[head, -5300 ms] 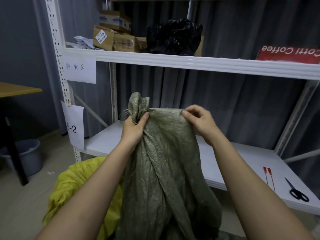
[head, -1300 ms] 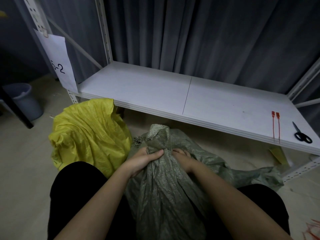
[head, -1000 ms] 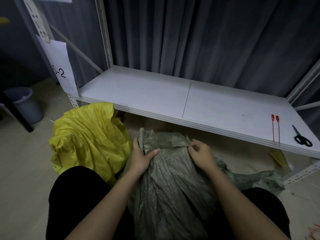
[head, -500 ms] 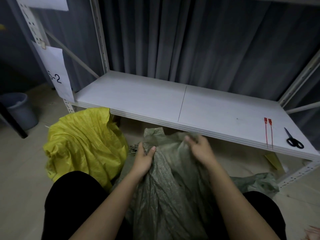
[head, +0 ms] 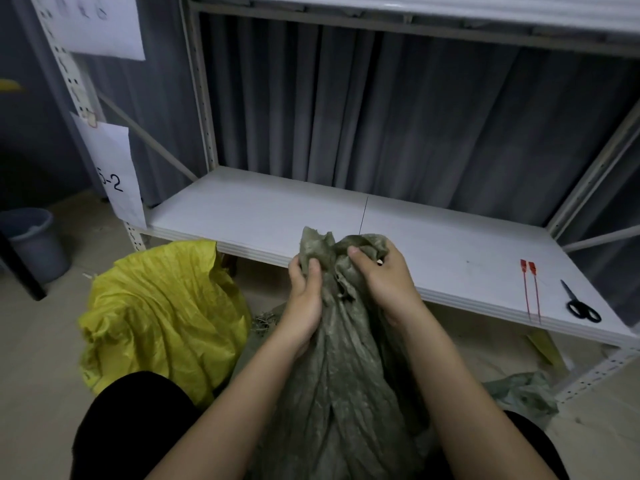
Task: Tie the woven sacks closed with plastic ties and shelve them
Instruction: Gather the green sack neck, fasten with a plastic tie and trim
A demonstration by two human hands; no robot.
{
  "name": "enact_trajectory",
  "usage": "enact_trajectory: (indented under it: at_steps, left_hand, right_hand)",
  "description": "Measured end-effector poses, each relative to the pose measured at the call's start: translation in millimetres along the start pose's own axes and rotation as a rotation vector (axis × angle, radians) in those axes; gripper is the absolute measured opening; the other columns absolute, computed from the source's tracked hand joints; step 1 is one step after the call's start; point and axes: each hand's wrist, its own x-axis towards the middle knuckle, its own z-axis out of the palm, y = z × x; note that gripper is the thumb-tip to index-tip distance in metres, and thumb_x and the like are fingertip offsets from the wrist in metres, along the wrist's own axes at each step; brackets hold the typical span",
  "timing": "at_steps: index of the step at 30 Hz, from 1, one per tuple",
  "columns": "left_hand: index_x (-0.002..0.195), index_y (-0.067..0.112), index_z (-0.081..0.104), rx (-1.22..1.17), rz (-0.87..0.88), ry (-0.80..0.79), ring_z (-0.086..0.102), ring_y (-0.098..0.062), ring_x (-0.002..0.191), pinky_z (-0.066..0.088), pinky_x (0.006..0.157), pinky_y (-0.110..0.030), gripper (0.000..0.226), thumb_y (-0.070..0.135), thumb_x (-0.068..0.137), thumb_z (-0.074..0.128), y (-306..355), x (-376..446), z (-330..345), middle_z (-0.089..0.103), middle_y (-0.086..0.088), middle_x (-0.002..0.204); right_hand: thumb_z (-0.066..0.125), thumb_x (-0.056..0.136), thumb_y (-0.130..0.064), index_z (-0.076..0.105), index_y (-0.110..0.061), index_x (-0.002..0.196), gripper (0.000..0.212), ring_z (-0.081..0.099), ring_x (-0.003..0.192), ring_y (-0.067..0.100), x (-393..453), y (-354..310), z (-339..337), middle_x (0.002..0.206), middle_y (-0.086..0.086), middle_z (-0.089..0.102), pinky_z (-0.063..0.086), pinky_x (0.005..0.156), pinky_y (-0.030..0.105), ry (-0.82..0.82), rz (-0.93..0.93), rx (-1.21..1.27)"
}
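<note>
A grey-green woven sack (head: 343, 386) stands between my knees, its mouth gathered into a bunch in front of the low shelf's edge. My left hand (head: 304, 299) grips the bunched neck from the left. My right hand (head: 382, 275) clutches the gathered top from the right, thumb across the folds. Two red plastic ties (head: 531, 289) lie on the white lower shelf (head: 259, 216) at the right. A yellow woven sack (head: 162, 313) sits slumped on the floor to my left.
Black scissors (head: 580, 304) lie on the shelf beside the ties. Another grey-green sack (head: 519, 393) lies crumpled on the floor at right. A grey bucket (head: 33, 240) stands far left. A paper label (head: 116, 174) hangs on the shelf post. Grey curtains hang behind.
My hands have drawn together, bunching the sack's spread mouth into a tight neck and lifting it higher against the shelf edge. The view has tilted up slightly.
</note>
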Motion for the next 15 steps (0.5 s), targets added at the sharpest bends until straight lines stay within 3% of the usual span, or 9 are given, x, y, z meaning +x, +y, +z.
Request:
enact_trajectory:
  at_steps: [3,6,8,10,12,15]
  left_hand:
    - [0.137,0.027,0.016,0.081,0.074,-0.135,0.051,-0.010,0.116,0.040,0.102,-0.029,0.072,0.050,0.084,0.058,13.4,3.1,4.7,0.051,0.009,0.124]
    - [0.133,0.028,0.026,0.124,0.113,-0.047,0.055,-0.013,0.115,0.043,0.101,-0.032,0.069,0.030,0.080,0.071,30.0,15.3,4.8,0.056,0.006,0.123]
    - [0.126,0.032,0.031,0.139,0.136,0.077,0.056,-0.018,0.114,0.044,0.102,-0.039,0.055,0.026,0.084,0.066,46.4,26.0,7.2,0.058,0.004,0.120]
    - [0.124,0.031,0.031,0.142,0.197,0.069,0.057,-0.020,0.114,0.044,0.102,-0.041,0.051,0.025,0.086,0.064,69.6,30.6,16.0,0.058,0.002,0.119]
    - [0.134,0.021,0.028,0.198,0.251,-0.135,0.053,-0.015,0.118,0.043,0.103,-0.033,0.055,0.024,0.090,0.061,95.4,29.4,27.1,0.054,0.002,0.124]
    - [0.143,0.026,0.028,0.345,0.234,-0.520,0.049,-0.002,0.118,0.043,0.099,-0.019,0.059,0.040,0.092,0.053,128.8,18.6,32.1,0.048,0.012,0.131]
  right_hand:
    - [0.056,0.093,-0.027,0.061,-0.019,0.100,0.012,0.068,0.087,0.010,1.1,-25.4,2.3,0.097,0.001,0.070,0.053,0.080,0.028,-0.179,0.020,0.027]
    - [0.039,0.095,-0.047,0.052,-0.031,0.119,0.032,0.064,0.102,0.010,7.7,-51.5,-14.8,0.108,-0.002,0.068,0.049,0.094,0.033,-0.329,0.118,0.167]
    - [0.046,0.094,-0.043,0.031,-0.033,0.142,0.051,0.051,0.117,0.007,8.5,-53.3,-29.4,0.128,-0.008,0.054,0.038,0.102,0.033,-0.287,0.065,0.021]
    - [0.067,0.085,-0.030,0.025,-0.027,0.145,0.074,0.046,0.118,0.000,2.2,-47.2,-30.9,0.133,-0.014,0.045,0.039,0.095,0.025,-0.300,0.007,-0.139]
    - [0.079,0.074,-0.019,0.030,-0.022,0.141,0.083,0.055,0.115,-0.002,0.6,-38.3,-21.7,0.130,-0.013,0.054,0.045,0.089,0.017,-0.367,-0.048,-0.148]
    - [0.080,0.071,-0.011,0.049,-0.015,0.129,0.066,0.060,0.112,0.007,4.0,-38.0,-12.6,0.118,-0.010,0.063,0.051,0.087,0.020,-0.192,-0.107,-0.083]
